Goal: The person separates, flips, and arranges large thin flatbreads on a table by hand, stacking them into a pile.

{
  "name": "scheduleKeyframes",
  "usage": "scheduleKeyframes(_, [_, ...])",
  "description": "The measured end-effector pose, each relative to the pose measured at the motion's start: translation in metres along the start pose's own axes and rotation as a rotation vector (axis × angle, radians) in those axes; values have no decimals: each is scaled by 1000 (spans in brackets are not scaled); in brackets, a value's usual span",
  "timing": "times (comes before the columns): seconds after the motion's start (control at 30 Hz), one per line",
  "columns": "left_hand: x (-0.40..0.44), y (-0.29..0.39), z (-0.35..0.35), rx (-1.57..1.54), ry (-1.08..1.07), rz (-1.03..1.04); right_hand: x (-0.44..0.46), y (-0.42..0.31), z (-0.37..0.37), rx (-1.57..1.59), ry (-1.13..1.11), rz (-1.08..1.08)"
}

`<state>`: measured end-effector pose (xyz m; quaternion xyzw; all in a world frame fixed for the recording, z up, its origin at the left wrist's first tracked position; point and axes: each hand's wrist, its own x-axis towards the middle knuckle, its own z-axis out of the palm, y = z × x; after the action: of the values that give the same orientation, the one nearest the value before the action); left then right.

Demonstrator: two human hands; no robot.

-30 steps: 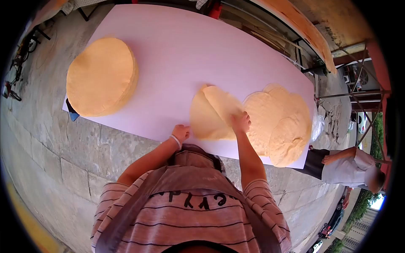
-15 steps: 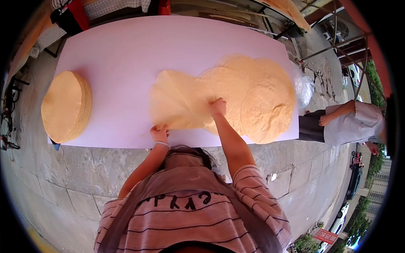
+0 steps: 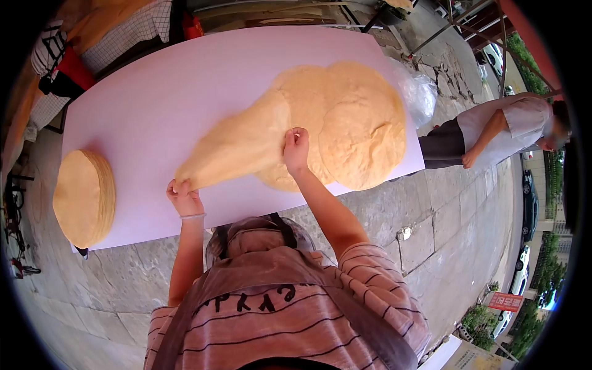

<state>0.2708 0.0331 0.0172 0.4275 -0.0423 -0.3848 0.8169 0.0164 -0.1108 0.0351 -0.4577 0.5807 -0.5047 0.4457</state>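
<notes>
A thin, round, pale-yellow flatbread is stretched slantwise between my hands, gathered to a narrow end at the lower left. My left hand pinches that end near the table's front edge. At the sheet's right side, the fingers of my right hand are closed on its edge. Several similar flatbreads lie overlapping on the right, the top one wrinkled, and the held sheet partly covers them. A neat, thick stack of flatbreads stands at the table's left end.
The pale pinkish table bears all the flatbreads. Crumpled clear plastic sits at its right edge. Beyond it stands another person in a light top. Cloth-covered furniture is behind the table's far left.
My left hand has moved left with the flatbread's end, drawing the sheet out longer and leftward off the overlapping ones. My right hand stays at its edge. The view has shifted and turned.
</notes>
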Motion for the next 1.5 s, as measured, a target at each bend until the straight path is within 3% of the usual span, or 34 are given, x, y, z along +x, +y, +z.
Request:
scheduleKeyframes(0.1, [-17,-10,3,-281,43,-561,-19,56,-27,-344,-90,-40])
scheduleKeyframes(0.13, [-26,-14,-2,-244,-1,-624,-23,76,-46,-553,-164,-65])
scheduleKeyframes(0.2, [-36,-28,-16,-174,-91,-741,-30,81,-85,-679,-88,-9])
scheduleKeyframes(0.23, [-35,-38,-23,115,-250,-621,-29,75,-104,-753,42,-25])
scheduleKeyframes(0.27, [-35,-48,-34,404,-396,-491,-22,96,-132,-882,93,-275])
scheduleKeyframes(0.3, [-36,-53,-43,693,-532,-353,-23,91,-155,-1054,94,-350])
scheduleKeyframes(0.37, [-33,-53,-47,1012,-749,-229,-29,94,-183,-1251,157,-320])
scheduleKeyframes(0.4, [-29,-53,-44,1172,-860,-161,-27,105,-198,-1214,82,-351])
scheduleKeyframes(0.43, [-26,-48,-28,1145,-857,-98,-25,103,-206,-1222,-52,-247])
scheduleKeyframes(0.5, [-24,-30,9,1090,-860,15,-23,102,-213,-1205,-167,-321])
scheduleKeyframes(0.57, [-32,19,57,829,-647,-244,-25,83,-214,-1374,-252,-351])
scheduleKeyframes(0.6, [-27,31,57,912,-592,-106,-23,76,-214,-1459,-295,-371])
scheduleKeyframes(0.63, [-18,41,50,990,-531,37,-15,73,-215,-1441,-262,-244])
scheduleKeyframes(0.7, [3,63,22,1118,-435,8,5,68,-218,-1395,-198,5])
scheduleKeyframes(0.8, [45,81,-48,1401,-325,-360,28,32,-208,-1293,-222,-155])
scheduleKeyframes(0.9, [73,65,-119,1567,-111,117,33,-40,-160,-1049,-331,-415])
scheduleKeyframes(1.0, [32,86,-83,2007,-245,633,12,-113,-85,-632,-396,-243])
scheduleKeyframes(1.07, [12,72,-88,1771,-746,540,-9,-139,-25,-250,-529,-61])
scheduleKeyframes(1.1, [4,53,-101,1770,-979,639,-18,-138,9,-182,-610,-38])
scheduleKeyframes(1.17, [-26,28,-99,1735,-1160,502,-58,-153,76,-146,-716,-5])
scheduleKeyframes(1.23, [-45,-1,-100,1644,-1248,501,-104,-178,138,-109,-774,0])
scheduleKeyframes(1.33, [-62,19,-74,1960,-1459,373,-124,-196,181,147,-745,-111])
scheduleKeyframes(1.43, [-46,28,-51,1848,-1470,-118,-117,-197,185,267,-703,-84])
scheduleKeyframes(1.5, [-36,35,-70,815,-883,-580,-104,-179,177,226,-681,-37])
